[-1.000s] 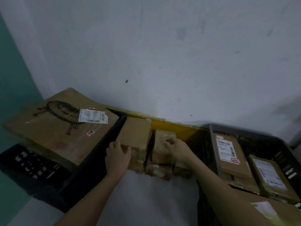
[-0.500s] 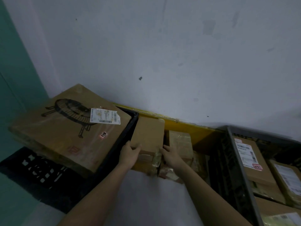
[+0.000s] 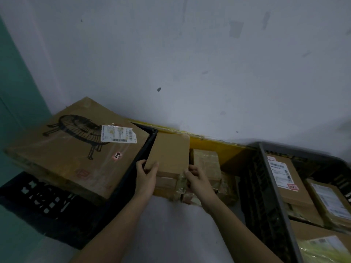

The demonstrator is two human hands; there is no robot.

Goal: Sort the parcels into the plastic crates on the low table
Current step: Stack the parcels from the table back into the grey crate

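Observation:
A plain brown cardboard parcel (image 3: 169, 151) lies on top of a small stack against the wall, between two crates. My left hand (image 3: 146, 175) grips its near left corner, thumb on top. My right hand (image 3: 197, 179) holds its near right edge, fingers curled against the side. A smaller taped parcel (image 3: 206, 159) sits right of it, with more taped parcels (image 3: 226, 188) below. The black crate (image 3: 133, 179) on the left carries a large box (image 3: 76, 147) printed with a fan drawing. The grey crate (image 3: 271, 188) on the right holds labelled parcels (image 3: 283, 177).
A pale wall (image 3: 190, 63) rises directly behind the parcels, with a yellow strip (image 3: 214, 144) along its base. A teal surface (image 3: 17, 92) stands at the far left. The pale table top (image 3: 174, 224) shows between my forearms. A parcel with a yellowish wrap (image 3: 322, 247) lies at the lower right.
My right hand left the smaller taped parcel and came to the right edge of the plain parcel. My left hand closed on its left corner. The view swung left.

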